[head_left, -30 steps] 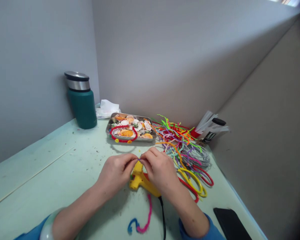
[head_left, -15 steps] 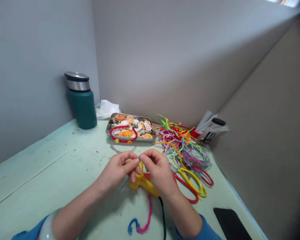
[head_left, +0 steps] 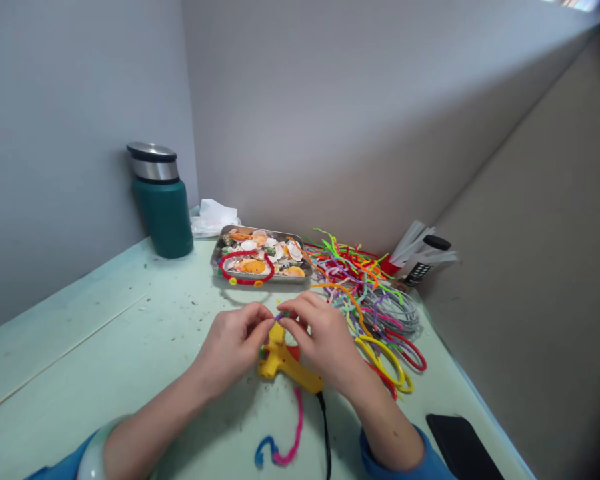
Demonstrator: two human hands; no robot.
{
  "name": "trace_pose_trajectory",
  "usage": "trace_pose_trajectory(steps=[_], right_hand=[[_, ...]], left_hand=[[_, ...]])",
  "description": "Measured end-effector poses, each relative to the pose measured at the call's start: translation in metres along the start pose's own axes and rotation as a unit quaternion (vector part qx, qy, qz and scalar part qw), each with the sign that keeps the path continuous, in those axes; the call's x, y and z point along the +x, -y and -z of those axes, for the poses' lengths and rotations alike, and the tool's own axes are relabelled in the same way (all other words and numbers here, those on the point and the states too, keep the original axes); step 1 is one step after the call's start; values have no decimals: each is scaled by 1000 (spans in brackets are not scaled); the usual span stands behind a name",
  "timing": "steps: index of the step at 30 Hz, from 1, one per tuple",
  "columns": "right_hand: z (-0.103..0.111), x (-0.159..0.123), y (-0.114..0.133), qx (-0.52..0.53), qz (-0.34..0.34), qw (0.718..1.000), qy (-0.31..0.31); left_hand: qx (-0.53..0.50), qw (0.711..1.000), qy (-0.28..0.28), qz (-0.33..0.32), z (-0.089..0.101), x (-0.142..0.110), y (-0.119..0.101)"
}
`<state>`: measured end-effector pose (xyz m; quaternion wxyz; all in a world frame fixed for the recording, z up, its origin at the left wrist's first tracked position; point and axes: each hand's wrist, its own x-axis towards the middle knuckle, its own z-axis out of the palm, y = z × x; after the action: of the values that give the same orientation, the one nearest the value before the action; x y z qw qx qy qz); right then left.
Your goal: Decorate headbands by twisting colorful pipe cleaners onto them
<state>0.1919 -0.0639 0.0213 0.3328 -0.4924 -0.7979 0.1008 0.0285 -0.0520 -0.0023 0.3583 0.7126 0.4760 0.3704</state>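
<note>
Between the fingertips of both hands is a short purple pipe cleaner, mostly hidden by the fingers. My left hand pinches it from the left, thumb against forefinger. From the right, my right hand pinches it too, and a bit of green shows by its fingertips. Just below them on the table lies a yellow glue gun with a black cord. Nearer to me rests a bent pink and blue pipe cleaner. A red pipe cleaner loop with small yellow and orange pieces hangs over the tray's front edge.
A metal tray of shells stands at the back. To its right are heaped pipe cleaners, yellow-handled scissors and a black-lidded container. A green bottle stands left; a black phone-like slab lies front right.
My right hand has shifted slightly right and turned, its fingers now arched over the purple pipe cleaner, more of which shows. My left fingers have curled in. The glue gun is less covered.
</note>
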Motion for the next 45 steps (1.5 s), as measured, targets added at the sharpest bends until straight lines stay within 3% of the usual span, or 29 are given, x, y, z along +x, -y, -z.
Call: trace_pose_trajectory(steps=[5,11,19,24,27,32,35,38,40,45], right_hand=[[-7,-2,3,-127,9,991,36],[-9,-3,0,-94,-24,994,57],[-12,-4,-1,-74,-55,994,51],[-17,-3,1,73,-89,993,-2],[-23,-1,4,245,-150,957,-37],[-34,-1,10,445,-221,861,-111],[-41,-3,11,507,-230,820,-133],[-47,-5,10,539,-244,795,-134],[-47,-4,8,510,-243,813,-138],[-30,1,2,345,-177,917,-95]], left_hand=[[118,992,-7,-53,-1,-3,2],[178,981,-7,-74,-1,-3,4],[176,981,-12,-75,2,-2,5],[48,998,-4,-32,5,0,1],[-125,990,42,44,3,2,-1],[-384,911,106,109,-4,4,1],[-443,878,120,136,-5,3,2],[-444,877,112,144,-5,3,3],[-440,880,102,148,-4,4,4],[-393,905,70,150,-1,7,5]])
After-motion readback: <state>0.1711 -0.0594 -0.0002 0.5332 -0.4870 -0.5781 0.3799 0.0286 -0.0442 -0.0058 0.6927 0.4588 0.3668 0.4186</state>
